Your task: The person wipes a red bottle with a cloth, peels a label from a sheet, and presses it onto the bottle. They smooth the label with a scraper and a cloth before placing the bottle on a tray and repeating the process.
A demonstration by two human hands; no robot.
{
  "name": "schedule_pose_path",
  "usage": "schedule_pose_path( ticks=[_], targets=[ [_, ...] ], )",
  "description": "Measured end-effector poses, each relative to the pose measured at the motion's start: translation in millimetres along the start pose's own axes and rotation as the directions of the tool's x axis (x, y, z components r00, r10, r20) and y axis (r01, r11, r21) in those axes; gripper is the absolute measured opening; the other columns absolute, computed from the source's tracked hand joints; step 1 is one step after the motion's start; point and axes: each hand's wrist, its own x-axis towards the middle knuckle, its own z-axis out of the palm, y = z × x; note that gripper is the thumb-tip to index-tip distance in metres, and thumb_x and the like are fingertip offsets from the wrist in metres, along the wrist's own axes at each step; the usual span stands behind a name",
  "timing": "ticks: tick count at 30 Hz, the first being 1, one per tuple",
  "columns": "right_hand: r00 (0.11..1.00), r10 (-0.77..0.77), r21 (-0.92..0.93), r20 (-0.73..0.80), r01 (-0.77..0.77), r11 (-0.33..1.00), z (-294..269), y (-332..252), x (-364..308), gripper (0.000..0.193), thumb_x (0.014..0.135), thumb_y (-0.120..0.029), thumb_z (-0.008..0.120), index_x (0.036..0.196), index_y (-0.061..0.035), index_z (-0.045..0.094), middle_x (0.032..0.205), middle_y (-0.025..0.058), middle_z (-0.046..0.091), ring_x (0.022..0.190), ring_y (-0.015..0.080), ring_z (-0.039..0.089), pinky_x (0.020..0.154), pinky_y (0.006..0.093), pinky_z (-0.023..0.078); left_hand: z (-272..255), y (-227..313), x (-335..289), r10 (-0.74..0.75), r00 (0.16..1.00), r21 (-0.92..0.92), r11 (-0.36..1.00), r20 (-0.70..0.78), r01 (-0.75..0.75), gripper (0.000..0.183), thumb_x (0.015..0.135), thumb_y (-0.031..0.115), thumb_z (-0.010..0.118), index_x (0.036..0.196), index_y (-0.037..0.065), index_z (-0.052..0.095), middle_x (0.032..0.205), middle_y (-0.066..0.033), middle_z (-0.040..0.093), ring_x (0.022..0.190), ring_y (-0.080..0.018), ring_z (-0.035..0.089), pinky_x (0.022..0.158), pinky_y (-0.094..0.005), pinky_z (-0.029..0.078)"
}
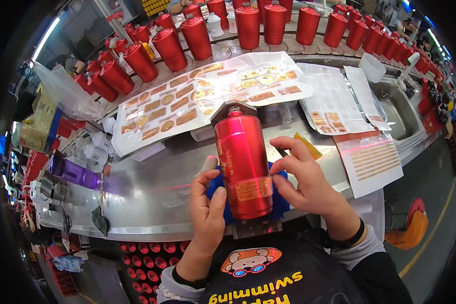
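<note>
A red metallic bottle (244,152) with a silver neck lies tilted on a blue cloth (283,200), its neck pointing away from me. Gold print runs along its left side, and a clear sticker with gold print (253,189) sits across its lower part. A thin red light line crosses its upper body. My left hand (207,210) is beside the bottle's lower left, thumb and fingers apart, with a pale cover on one fingertip. My right hand (306,182) pinches at the sticker's right edge. A small dark sliver shows between its upper fingers; I cannot make out what it is.
Gold-printed sticker sheets (187,101) lie behind the bottle, with more sheets (334,96) to the right near a sink (403,119). Several red bottles (248,28) line a curved conveyor (228,50). A purple cup (76,172) is at left; an orange stool (408,230) is at right.
</note>
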Motion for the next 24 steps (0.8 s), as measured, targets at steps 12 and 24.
schedule_pose_path(
  ticks=[12, 24],
  targets=[
    [0.980, 0.193, 0.103, 0.040, -0.196, 0.975, 7.0, -14.5, -5.6, 0.023, 0.091, -0.024, 0.062, 0.085, -0.0020, 0.064, 0.122, 0.0168, 0.048, 0.105, 0.0208, 0.050, 0.084, 0.0318, 0.043, 8.5, -10.1, 5.4, 0.078, 0.996, 0.089, 0.993, 0.040, -0.082, 0.049, 0.096, 0.016, 0.054, 0.136, -0.004, 0.034, 0.138, -0.0177, 0.040, 0.124, -0.0234, 0.042, 0.107, -0.0354, 0.031],
    [0.984, 0.177, -0.057, -0.018, -0.178, 0.982, 9.7, -20.4, -2.4, 0.017, 0.084, -0.016, 0.064, 0.079, -0.0001, 0.061, 0.115, 0.0207, 0.052, 0.108, 0.0364, 0.052, 0.093, 0.0435, 0.041, 15.5, -7.8, 9.6, 0.037, 0.992, 0.162, 0.985, 0.117, -0.056, 0.076, 0.088, 0.016, 0.064, 0.146, 0.000, 0.018, 0.140, -0.0161, 0.035, 0.129, -0.0229, 0.039, 0.109, -0.0368, 0.033]
  ],
)
